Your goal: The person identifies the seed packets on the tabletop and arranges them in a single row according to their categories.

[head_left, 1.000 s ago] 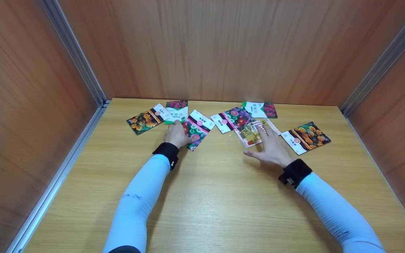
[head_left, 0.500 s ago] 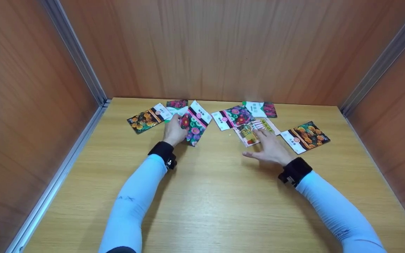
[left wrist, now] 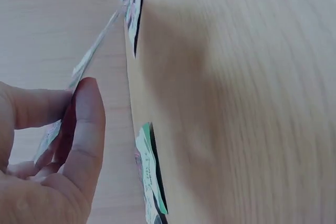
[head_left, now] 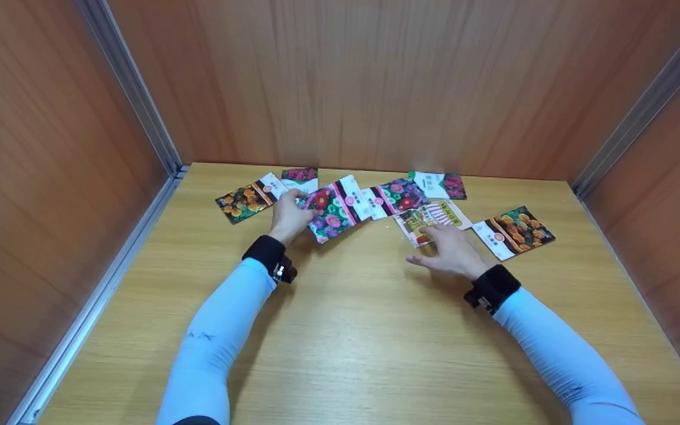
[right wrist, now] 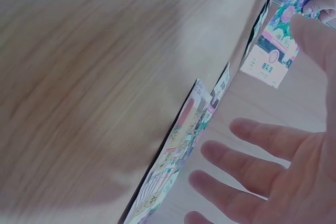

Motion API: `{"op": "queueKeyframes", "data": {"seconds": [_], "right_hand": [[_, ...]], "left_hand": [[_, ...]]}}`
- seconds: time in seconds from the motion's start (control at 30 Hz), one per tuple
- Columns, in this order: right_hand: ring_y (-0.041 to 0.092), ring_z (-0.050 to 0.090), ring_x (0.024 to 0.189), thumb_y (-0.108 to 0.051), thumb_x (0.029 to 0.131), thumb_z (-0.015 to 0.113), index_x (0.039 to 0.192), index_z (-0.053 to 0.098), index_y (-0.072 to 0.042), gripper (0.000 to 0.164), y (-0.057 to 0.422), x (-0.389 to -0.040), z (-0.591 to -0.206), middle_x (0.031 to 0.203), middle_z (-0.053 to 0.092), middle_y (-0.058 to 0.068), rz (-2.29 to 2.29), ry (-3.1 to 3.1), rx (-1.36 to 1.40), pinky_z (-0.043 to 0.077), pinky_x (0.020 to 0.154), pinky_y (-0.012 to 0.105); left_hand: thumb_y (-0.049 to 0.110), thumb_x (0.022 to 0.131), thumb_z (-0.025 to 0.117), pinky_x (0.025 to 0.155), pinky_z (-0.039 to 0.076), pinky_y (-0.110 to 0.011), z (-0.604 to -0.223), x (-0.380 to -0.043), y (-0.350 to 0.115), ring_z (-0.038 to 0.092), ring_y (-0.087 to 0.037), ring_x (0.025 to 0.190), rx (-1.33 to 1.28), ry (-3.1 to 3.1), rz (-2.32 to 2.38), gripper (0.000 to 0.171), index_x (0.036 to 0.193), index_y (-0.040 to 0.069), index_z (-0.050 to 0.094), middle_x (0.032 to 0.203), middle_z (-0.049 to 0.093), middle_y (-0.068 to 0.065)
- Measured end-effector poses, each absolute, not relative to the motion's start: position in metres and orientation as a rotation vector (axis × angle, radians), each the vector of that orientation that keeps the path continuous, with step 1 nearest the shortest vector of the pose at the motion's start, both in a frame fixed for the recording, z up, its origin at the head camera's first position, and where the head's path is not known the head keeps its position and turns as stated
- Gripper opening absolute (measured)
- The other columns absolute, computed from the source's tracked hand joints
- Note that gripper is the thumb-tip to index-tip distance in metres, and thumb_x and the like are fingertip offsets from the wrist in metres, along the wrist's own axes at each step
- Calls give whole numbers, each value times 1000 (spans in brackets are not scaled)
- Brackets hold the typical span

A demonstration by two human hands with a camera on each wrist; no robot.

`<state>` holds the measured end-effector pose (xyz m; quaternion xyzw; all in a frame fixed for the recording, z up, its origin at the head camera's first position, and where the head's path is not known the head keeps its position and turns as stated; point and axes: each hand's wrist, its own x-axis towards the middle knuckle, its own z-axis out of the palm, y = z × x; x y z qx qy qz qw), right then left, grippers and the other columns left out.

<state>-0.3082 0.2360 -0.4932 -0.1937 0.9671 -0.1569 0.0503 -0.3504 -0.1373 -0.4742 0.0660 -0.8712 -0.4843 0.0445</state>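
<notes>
My left hand (head_left: 291, 218) pinches a flower seed packet (head_left: 337, 209) between thumb and fingers. In the left wrist view this packet (left wrist: 94, 45) is seen nearly edge-on, lifted off the table. Under and behind the hand lies a white and green packet with magenta flowers (head_left: 300, 175). My right hand (head_left: 451, 251) hovers with fingers spread, holding nothing, over the near edge of a yellow and pink packet (head_left: 446, 213). That packet touches a second packet with purple and red flowers (head_left: 402, 195). In the right wrist view the fingers (right wrist: 252, 169) are apart from the packets.
An orange-flower packet (head_left: 245, 200) lies at the left, and another orange-flower packet (head_left: 516, 232) at the right. A second white and green packet (head_left: 437, 184) lies near the wooden back wall (head_left: 340, 88). Wooden side walls with metal edges flank the table (head_left: 340, 330).
My left hand has picked up the flower packet from the table and turned its white end to the right. The right hand has stayed almost in place.
</notes>
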Motion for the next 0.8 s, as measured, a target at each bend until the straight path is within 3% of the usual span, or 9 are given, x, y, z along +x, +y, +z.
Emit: {"op": "queueKeyframes", "data": {"seconds": [0.17, 0.37, 0.63, 0.8], "right_hand": [[53, 60, 146, -61, 100, 78, 160, 57, 1, 88, 235, -307, -492, 158, 63, 31, -509, 2941, -581, 47, 123, 71], [44, 71, 132, -55, 101, 79, 155, 63, 1, 79, 233, -306, -490, 149, 72, 26, -637, 2938, -580, 57, 113, 62], [42, 79, 119, -38, 104, 80, 151, 64, 4, 65, 220, -313, -491, 132, 79, 26, -1016, 2843, -533, 63, 107, 57], [36, 81, 109, -34, 108, 77, 152, 64, -1, 56, 208, -322, -492, 127, 80, 24, -1321, 2656, -319, 68, 95, 42]], "left_hand": [[7, 94, 83, 120, 51, -49, -470, -348, -136, 63, -32, 126, 173, -2659, -1512, 44, 136, -3, 72, 135, 75, -22], [5, 102, 68, 118, 50, -49, -463, -345, -133, 60, -29, 122, 86, -2732, -1529, 30, 132, -1, 68, 133, 70, -20], [1, 105, 61, 117, 52, -45, -459, -338, -127, 60, -26, 125, -10, -2767, -1735, 31, 135, 0, 64, 139, 66, -19], [-3, 104, 61, 118, 53, -44, -460, -334, -122, 62, -27, 125, -74, -2794, -1840, 33, 137, -2, 63, 141, 64, -21]]}}
